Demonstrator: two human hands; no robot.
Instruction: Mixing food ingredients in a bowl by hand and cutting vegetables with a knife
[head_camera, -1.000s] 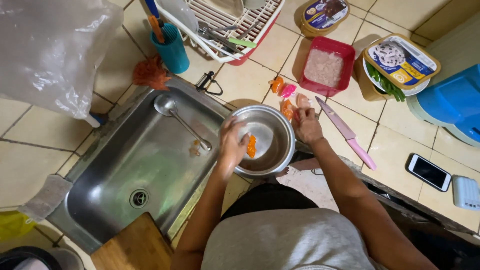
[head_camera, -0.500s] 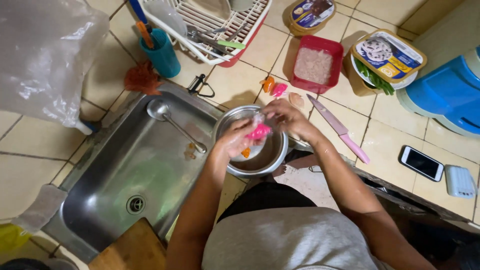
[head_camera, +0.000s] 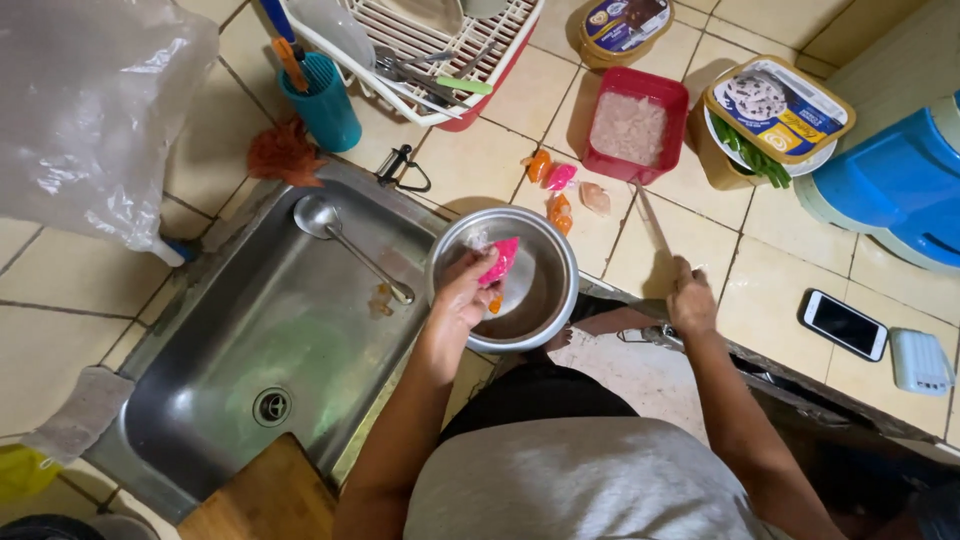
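Half a second ago both hands met over the steel bowl (head_camera: 505, 285); now the left hand (head_camera: 462, 292) alone pinches the pink sachet (head_camera: 499, 260) there, while the right hand (head_camera: 691, 303) has moved to clench the knife (head_camera: 655, 228) on the tabletop.

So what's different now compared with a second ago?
The right hand left the steel bowl and went out to the counter, closing on the knife. The left hand, which was over an orange piece in the bowl, now holds a pink sachet above it. The sink, ladle, red tub and phone stayed put.
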